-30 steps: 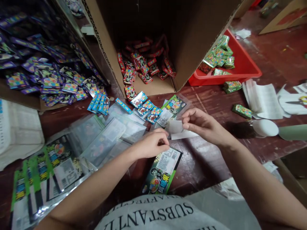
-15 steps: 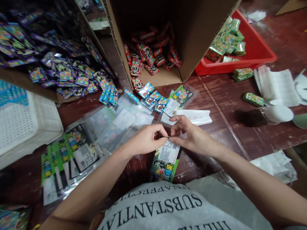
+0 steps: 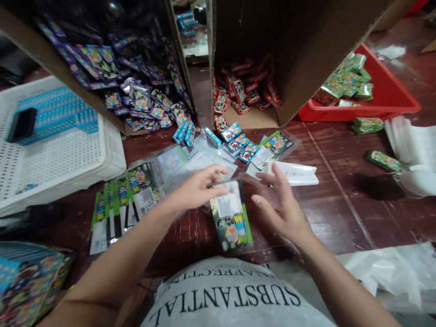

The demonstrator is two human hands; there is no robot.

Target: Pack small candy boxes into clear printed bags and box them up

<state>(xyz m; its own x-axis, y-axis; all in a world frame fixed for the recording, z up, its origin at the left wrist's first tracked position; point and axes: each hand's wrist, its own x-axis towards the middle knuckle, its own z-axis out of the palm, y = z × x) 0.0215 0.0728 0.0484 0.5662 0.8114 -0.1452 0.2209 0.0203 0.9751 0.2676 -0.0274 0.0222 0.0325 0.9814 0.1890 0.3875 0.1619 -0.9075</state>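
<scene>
My left hand [image 3: 195, 190] grips the top of a clear bag with a green printed card [image 3: 231, 221] and holds it upright just above the dark red table. My right hand [image 3: 282, 206] is beside it on the right, fingers spread, holding nothing. A white paper strip [image 3: 295, 173] lies flat on the table beyond my right hand. Loose blue candy packets [image 3: 238, 143] lie past the bag.
A row of filled green-card bags [image 3: 119, 206] lies at left. Cardboard boxes hold purple packets [image 3: 136, 95] and red packets [image 3: 243, 93]. A white basket [image 3: 61, 159] with blue packets stands far left, a red tray [image 3: 391, 97] with green packets far right.
My right hand laid down the white strip, pinched the bag's top with my left, then let go and opened. My left hand lifted the bag upright. The view swung left.
</scene>
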